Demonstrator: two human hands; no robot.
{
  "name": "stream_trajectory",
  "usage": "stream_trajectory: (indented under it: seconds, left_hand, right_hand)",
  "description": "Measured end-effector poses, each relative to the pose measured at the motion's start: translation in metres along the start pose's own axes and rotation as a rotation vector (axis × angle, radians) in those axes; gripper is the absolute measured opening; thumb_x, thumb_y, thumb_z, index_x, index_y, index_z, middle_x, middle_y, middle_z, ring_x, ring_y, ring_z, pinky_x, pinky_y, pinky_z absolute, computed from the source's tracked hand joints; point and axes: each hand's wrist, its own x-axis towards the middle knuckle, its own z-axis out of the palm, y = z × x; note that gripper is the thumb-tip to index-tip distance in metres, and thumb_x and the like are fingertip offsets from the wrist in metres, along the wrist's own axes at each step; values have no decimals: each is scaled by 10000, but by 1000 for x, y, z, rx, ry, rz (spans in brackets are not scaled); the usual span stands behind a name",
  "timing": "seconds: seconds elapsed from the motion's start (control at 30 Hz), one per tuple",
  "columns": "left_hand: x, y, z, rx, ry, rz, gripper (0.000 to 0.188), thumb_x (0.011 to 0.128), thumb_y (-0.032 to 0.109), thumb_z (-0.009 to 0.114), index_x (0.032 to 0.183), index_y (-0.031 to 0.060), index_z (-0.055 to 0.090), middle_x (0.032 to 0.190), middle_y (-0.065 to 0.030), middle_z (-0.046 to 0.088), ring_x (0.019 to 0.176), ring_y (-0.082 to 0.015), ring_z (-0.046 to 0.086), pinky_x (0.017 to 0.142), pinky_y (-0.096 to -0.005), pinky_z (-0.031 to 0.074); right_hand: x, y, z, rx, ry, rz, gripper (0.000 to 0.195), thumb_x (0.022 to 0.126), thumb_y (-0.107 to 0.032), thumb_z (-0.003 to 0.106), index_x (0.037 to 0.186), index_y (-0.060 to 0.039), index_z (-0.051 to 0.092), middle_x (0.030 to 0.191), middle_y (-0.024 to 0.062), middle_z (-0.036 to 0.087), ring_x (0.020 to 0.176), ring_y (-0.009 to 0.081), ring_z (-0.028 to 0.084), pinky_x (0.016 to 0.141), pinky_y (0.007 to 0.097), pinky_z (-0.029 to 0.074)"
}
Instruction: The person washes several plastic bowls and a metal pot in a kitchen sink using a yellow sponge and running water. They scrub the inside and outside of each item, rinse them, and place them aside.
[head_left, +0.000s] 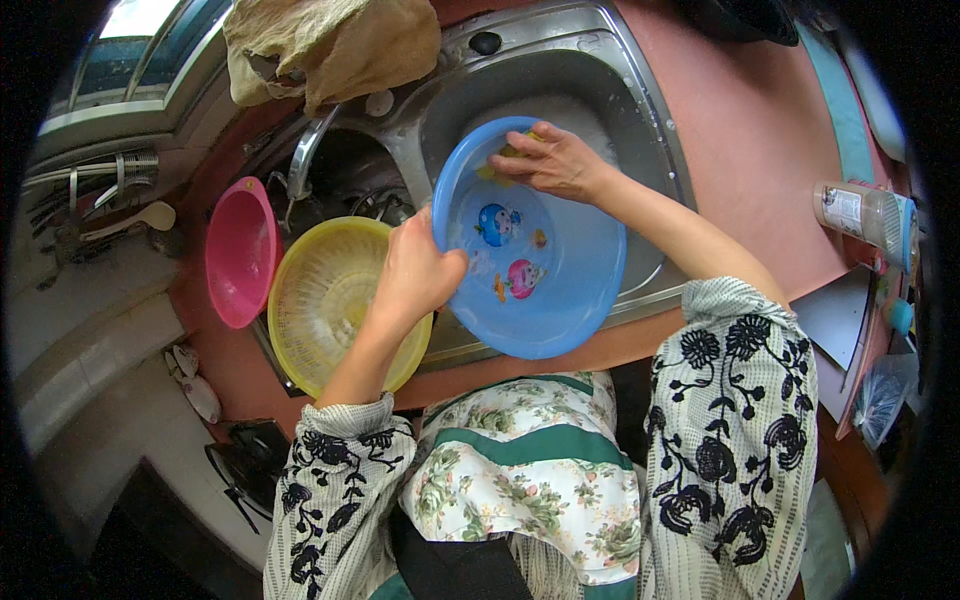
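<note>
A blue plastic basin (555, 300) with printed cartoon figures inside is tilted above the front part of the steel sink bowl (480, 97). My left hand (424, 266) grips its left rim, thumb on the inner side. Inside the upper part of the basin, my right hand (551, 161) presses a yellow sponge (514, 150) against the wall; the fingers partly cover it. Whitish suds show in the sink bowl behind the basin. A yellow colander (315, 300) stands left of the basin, under my left wrist, and a pink basin (240, 255) is beside it.
A chrome faucet (306, 154) rises over the left sink bowl, which holds metal items. A tan cloth (360, 45) hangs near the faucet. Pink countertop (750, 150) extends right, with a clear plastic jar (855, 214) near its edge. Utensils hang at the far left.
</note>
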Motion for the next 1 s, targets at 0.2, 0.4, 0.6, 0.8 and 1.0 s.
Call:
stream_trajectory:
  seconds: [0.2, 0.4, 0.6, 0.8, 1.0]
  left_hand:
    - [0, -18, 7, 31, 134, 146, 386, 639, 50, 522, 1015, -29, 561, 700, -140, 628, 598, -211, 621, 597, -327, 500]
    - [-1, -15, 10, -30, 123, 38, 359, 653, 38, 505, 1002, -35, 546, 763, -215, 623, 686, -333, 629, 640, -380, 494]
    - [-6, -8, -1, -99, -2, -79, 373, 675, 27, 505, 1040, -27, 553, 725, -181, 627, 490, -210, 604, 473, -307, 491]
    - [-3, -33, 6, -167, 13, 22, 366, 672, 28, 518, 1032, -20, 566, 736, -155, 632, 529, -179, 606, 490, -305, 492]
    - [1, -30, 6, -123, 44, 32, 375, 671, 23, 520, 1042, -12, 565, 743, -141, 635, 566, -177, 612, 509, -308, 495]
  right_hand:
    - [-47, -86, 0, 509, -393, 563, 263, 735, -118, 553, 971, -163, 659, 1104, 18, 496, 977, 221, 465, 785, 331, 428]
    - [-8, -134, -62, 1493, -109, 671, 335, 689, -23, 605, 1013, -100, 636, 1044, 100, 539, 982, 306, 512, 852, 384, 427]
    - [-32, -121, -31, 1159, -188, 743, 372, 677, -26, 612, 1036, -120, 610, 1043, 90, 537, 981, 303, 527, 838, 406, 440]
    - [9, -77, 9, 988, -29, 1034, 373, 700, -83, 601, 1060, -179, 608, 1008, 60, 569, 927, 303, 541, 801, 405, 467]
    - [39, -112, -30, 1163, 19, 575, 331, 652, -71, 641, 970, -164, 647, 1028, 5, 567, 938, 272, 522, 802, 368, 467]
